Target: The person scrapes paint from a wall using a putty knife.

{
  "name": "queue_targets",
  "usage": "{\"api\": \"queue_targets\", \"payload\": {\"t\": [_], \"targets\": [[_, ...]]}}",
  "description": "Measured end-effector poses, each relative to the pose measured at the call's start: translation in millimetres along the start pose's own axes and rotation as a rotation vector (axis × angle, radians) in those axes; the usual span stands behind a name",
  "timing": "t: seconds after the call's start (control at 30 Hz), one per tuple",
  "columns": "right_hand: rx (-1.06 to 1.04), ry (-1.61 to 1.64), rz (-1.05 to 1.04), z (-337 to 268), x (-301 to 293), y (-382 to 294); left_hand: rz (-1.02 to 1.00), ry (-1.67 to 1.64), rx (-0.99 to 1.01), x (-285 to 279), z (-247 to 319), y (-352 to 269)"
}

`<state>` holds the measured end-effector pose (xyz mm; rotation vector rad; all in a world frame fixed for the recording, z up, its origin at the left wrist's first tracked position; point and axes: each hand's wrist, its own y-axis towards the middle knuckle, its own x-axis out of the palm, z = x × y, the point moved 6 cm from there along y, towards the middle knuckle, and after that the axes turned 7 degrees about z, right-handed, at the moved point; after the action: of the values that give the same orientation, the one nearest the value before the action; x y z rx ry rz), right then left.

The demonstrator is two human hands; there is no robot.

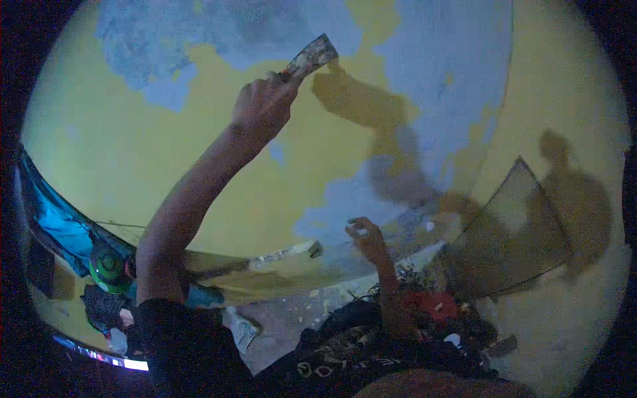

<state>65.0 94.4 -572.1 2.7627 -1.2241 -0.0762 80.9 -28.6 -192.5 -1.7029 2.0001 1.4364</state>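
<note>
My left hand (266, 102) is raised and gripping a putty knife (314, 52). Its broad, stained blade is at a wall (249, 189) of yellow paint, broken by pale blue-grey patches (433, 79). Whether the blade's edge touches the wall I cannot tell. Lower and to the right, my right hand (367, 240) hovers with curled fingers apart; nothing can be made out in it. The shadow (393, 134) of an arm falls across the wall beside the blade.
Along the wall's foot lies a long, pale-stained strip (283, 253). Flakes dot the grey floor (293, 318) near a crumpled whitish wrapper (243, 328). At left are blue cloth or plastic (59, 224) and a round green object (107, 268). A red item (430, 306) sits amid dark clutter at right.
</note>
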Motion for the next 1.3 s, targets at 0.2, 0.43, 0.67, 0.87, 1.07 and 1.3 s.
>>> {"api": "queue_targets", "payload": {"t": [0.2,0.43,0.67,0.87,1.07,1.3], "targets": [[0.121,-0.166,-0.044,11,12,-11,0.186,-0.073,0.183,-9,34,9],[-0.053,-0.242,0.023,-8,0,-23,0.228,-0.111,0.134,-9,57,26],[0.247,-0.040,-0.096,16,-3,-45,0.030,-0.073,0.063,31,33,24],[-0.213,-0.243,0.223,-53,-42,4,0.251,-0.234,0.120,7,28,26],[-0.941,-0.661,0.707,-240,-109,112,0.037,-0.064,0.014,-3,26,5],[-1.348,-1.016,0.639,-340,-142,176,0.184,-0.270,0.037,5,38,13]]}}
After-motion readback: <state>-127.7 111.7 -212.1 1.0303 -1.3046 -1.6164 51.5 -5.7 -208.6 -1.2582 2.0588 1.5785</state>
